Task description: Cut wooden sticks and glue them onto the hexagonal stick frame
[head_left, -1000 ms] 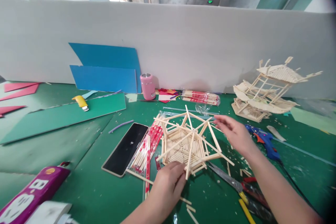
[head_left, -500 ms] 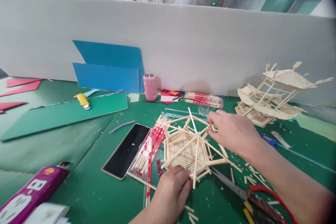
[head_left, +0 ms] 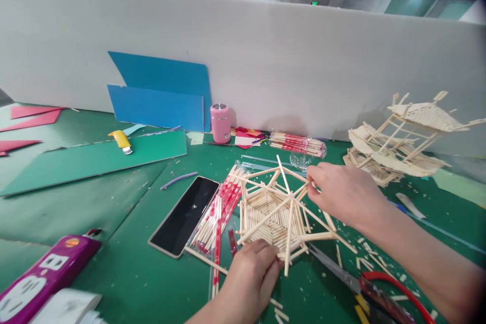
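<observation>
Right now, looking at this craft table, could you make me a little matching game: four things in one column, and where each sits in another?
Things:
1. pink can
2. phone
3. stick frame
4. yellow knife

Places:
A. between the left hand and right hand
B. on the green board
C. against the white wall
D. beside the packed sticks

Pairs: 1-C, 2-D, 3-A, 4-B

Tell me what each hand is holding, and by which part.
Both hold the hexagonal pale wooden-stick frame: the left hand grips its near edge, and the right hand pinches a stick at its far right corner.
</observation>
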Demonstrator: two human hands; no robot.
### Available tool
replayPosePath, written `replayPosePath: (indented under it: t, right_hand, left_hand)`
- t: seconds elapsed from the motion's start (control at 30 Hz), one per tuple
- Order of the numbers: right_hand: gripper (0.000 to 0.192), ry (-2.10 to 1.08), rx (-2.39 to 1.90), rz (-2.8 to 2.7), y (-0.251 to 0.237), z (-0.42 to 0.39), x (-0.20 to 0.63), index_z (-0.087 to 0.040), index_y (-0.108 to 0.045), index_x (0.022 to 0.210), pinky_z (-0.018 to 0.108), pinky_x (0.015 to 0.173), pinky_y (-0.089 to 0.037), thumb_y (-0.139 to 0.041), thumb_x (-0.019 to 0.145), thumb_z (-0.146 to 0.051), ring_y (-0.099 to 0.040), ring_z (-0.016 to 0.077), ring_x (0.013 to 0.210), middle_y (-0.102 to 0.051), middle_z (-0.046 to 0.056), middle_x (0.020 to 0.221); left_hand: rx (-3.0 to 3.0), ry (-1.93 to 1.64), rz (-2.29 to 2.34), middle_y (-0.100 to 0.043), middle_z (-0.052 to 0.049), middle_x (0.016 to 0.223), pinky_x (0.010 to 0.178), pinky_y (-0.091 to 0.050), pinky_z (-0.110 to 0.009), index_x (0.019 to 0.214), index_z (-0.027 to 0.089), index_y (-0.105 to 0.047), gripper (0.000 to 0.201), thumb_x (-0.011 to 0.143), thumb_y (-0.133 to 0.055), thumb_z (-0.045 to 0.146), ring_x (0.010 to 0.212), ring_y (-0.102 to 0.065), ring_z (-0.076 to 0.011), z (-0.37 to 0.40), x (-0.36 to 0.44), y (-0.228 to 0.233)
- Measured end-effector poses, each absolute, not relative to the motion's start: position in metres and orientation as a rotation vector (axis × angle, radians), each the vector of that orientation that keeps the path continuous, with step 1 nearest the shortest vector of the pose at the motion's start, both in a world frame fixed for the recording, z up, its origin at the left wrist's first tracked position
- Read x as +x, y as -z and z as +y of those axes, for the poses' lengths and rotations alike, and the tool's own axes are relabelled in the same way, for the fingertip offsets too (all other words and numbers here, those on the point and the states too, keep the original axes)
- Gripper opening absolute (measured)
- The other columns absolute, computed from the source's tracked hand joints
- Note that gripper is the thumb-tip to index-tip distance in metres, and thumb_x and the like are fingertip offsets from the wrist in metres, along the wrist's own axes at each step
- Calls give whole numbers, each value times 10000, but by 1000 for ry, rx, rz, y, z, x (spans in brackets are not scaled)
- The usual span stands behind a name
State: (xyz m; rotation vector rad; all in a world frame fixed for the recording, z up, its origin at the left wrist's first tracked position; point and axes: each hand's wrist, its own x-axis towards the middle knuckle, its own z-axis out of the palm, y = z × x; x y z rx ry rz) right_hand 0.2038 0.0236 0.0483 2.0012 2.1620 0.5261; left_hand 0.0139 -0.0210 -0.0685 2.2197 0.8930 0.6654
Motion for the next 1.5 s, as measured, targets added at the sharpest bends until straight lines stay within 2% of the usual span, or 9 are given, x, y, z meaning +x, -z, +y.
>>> replayPosePath:
  t: [0.77,1.2,1.5]
  right_hand:
    - [130,-392,2027,2213,-44,32,213,-226,-574,634,288,446,-234,-455,684,-207,-627,206,613,-664,6,663]
    - [142,-311,2051,2268,-45,31,214,-210,-589,680,287,484,-305,-449,708,-206,-625,208,634,-666,16,678]
    - [133,-273,2097,2318,-45,29,215,-217,-582,662,288,494,-304,-454,686,-192,-598,196,598,-653,7,641]
  left_hand:
    - [2239,-682,882,-595,-58,665,566,-421,-233,695,170,-507,211,866,-388,132,614,-562,-167,-19,13,69]
    - [2242,-671,882,-599,-61,672,574,-419,-234,695,170,-509,217,866,-382,124,621,-558,-168,-20,13,69]
    - [2247,-660,892,-605,-60,666,572,-418,-237,678,169,-511,217,856,-399,119,625,-560,-171,-21,13,69]
